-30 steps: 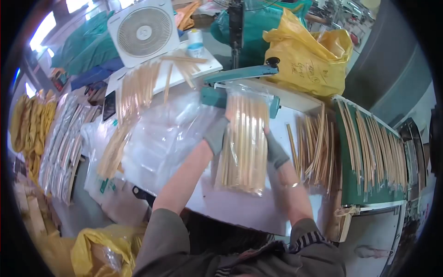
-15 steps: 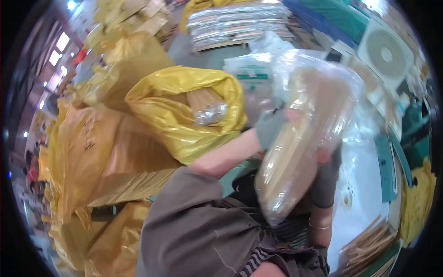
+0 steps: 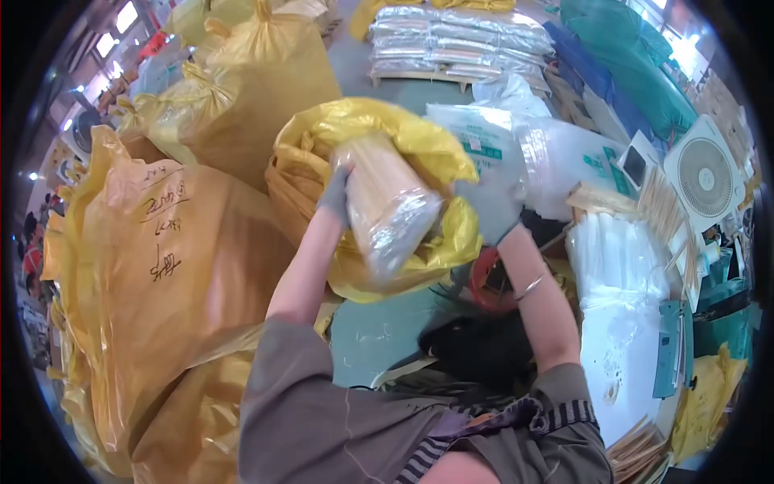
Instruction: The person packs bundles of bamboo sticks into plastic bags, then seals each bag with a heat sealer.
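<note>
My left hand (image 3: pixel 336 194), in a grey glove, grips the left side of a clear plastic bag of thin wooden sticks (image 3: pixel 383 189). This bag is tilted over the mouth of a large yellow plastic sack (image 3: pixel 463 161), whose rim is rolled open around it. My right hand (image 3: pixel 490 206), also gloved in grey, is off the bag, at the right of the sack's rim. Its fingers are smeared by motion. Close behind it lie white printed plastic packs (image 3: pixel 556 161).
Big tied yellow sacks (image 3: pixel 218 89) crowd the left, one of them with handwriting (image 3: pixel 165 218). To the right are a stack of clear plastic sleeves (image 3: pixel 617 258) on a white tabletop (image 3: pixel 617 347), loose sticks (image 3: pixel 641 456) and a fan (image 3: pixel 704 173). Silvery bundles (image 3: pixel 459 40) sit on a pallet behind.
The bag of sticks has moved left from in front of my body to over the yellow sack. Both hands were on it before; my right hand has come off.
</note>
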A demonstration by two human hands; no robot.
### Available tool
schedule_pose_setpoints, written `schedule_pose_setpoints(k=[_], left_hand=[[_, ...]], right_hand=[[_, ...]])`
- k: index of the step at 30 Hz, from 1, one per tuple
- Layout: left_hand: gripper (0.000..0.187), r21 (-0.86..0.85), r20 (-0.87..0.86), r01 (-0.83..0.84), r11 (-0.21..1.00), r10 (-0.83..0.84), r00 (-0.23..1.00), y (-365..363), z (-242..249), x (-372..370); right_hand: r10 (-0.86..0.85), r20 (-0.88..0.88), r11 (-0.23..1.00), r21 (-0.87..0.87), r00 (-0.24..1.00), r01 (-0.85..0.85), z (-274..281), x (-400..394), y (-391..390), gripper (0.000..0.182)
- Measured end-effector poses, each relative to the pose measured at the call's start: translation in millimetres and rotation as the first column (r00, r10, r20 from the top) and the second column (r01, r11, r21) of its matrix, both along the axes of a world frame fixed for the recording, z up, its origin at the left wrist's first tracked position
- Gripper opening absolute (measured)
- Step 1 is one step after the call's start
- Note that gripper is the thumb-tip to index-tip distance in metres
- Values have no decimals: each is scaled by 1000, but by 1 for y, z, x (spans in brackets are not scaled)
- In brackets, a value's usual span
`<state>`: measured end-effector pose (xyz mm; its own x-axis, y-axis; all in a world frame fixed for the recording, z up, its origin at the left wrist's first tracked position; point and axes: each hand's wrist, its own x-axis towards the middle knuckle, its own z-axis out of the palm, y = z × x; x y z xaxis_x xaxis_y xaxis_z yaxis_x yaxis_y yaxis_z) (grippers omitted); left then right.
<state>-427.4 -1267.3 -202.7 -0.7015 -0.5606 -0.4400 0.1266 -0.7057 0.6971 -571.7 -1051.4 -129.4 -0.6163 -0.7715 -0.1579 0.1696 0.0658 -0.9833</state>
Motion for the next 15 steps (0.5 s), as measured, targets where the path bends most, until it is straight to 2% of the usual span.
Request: schedule_pose_setpoints(k=[1, 4, 5, 7, 8, 10, 11, 12, 14, 15], left_hand=[[62, -99, 137, -97, 990, 111, 984, -7, -1, -21], [71, -142, 187, -46, 989, 72, 980, -64, -77, -63], [75, -240, 294, 49, 969, 25, 956, -73, -84, -66], [84, -380, 523, 279, 882, -44, 851, -85, -100, -49], [86, -451, 651, 493, 744, -104, 752, -91, -103, -36], [90, -452, 852, 824, 341, -108, 512, -99, -97, -14], [83, -542, 743, 817, 197, -341, 575, -82, -99, 9], [79, -475, 800, 879, 35, -398, 448, -65, -89, 32], [71, -157, 943, 963, -219, -324, 80, -18, -45, 80], [67, -5, 959, 957, -289, -274, -77, 0, -11, 96]], right_hand=[[15, 171, 995, -97, 985, 2, 10, -3, -5, 35], [79, 228, 991, -125, 971, -51, 0, -33, -15, 30], [67, 166, 977, -209, 984, -32, 2, -40, -18, 28], [53, 279, 969, -247, 959, 19, -10, -58, -23, 24], [51, 434, 977, -207, 899, 44, -19, -73, -24, 22], [18, 393, 985, -166, 920, 51, -33, -105, -30, 24], [11, 370, 988, -147, 929, 47, -41, -108, -28, 25], [-10, 389, 990, -127, 921, 64, -35, -97, -25, 26], [-37, 401, 991, -102, 915, 84, 0, -71, -22, 26], [64, 273, 996, -77, 960, -45, 4, -72, -14, 34]])
